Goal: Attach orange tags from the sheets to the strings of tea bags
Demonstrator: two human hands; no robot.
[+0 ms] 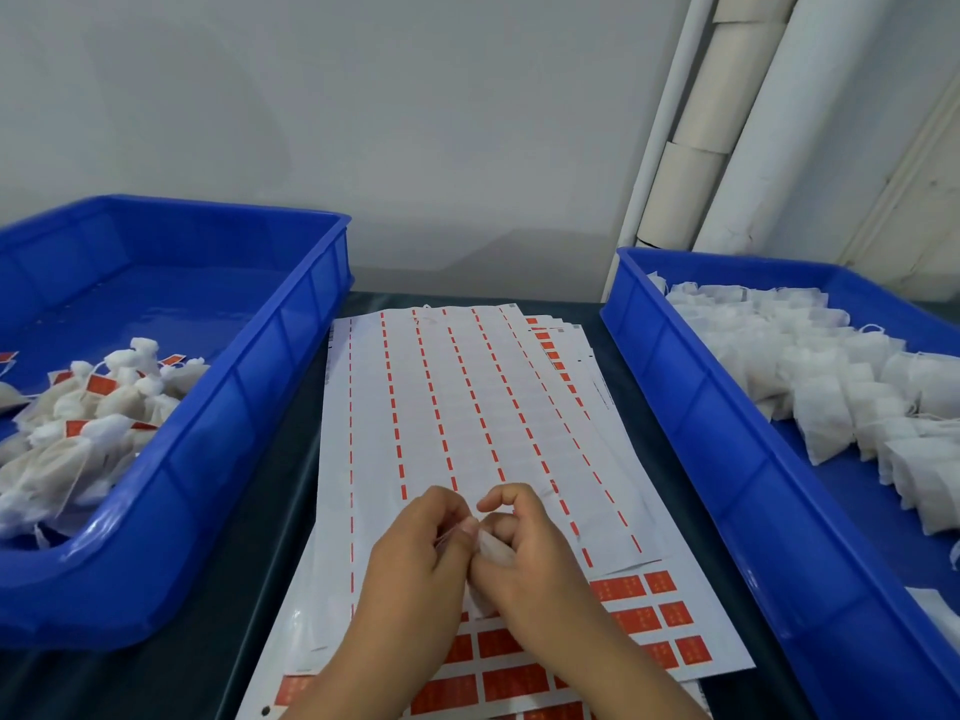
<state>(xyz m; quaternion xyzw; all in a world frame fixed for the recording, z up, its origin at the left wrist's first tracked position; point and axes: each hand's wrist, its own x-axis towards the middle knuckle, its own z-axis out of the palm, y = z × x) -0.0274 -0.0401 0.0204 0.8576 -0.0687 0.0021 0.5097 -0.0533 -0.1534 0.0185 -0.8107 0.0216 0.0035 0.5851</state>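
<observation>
Left hand (415, 553): fingers curled, tips pinching something thin and pale with a faint orange edge against the right hand; too small to tell whether it is a tag or string.
Right hand (524, 558): fingers curled round a white tea bag (491, 550), forefinger hooked above it; the two hands touch, over the near middle of the sheets.
Top sheet (467, 418): white backing on the counter between the two bins, its tags gone, only thin orange dashes left in rows.
Lower sheets (644, 615): fanned out beneath the top one, showing at its near and right edges, with full orange tags (618, 588) in rows.
Left bin (218, 407): blue, holding a heap of tea bags with orange tags on them (98, 384), piled at its near left.
Right bin (691, 407): blue, holding plain white tea bags (826, 402) laid in overlapping rows.
Counter (291, 459): dark, showing between bins and sheets.
Behind: pale wall (363, 122), white tubes (727, 122) leaning at the right.
</observation>
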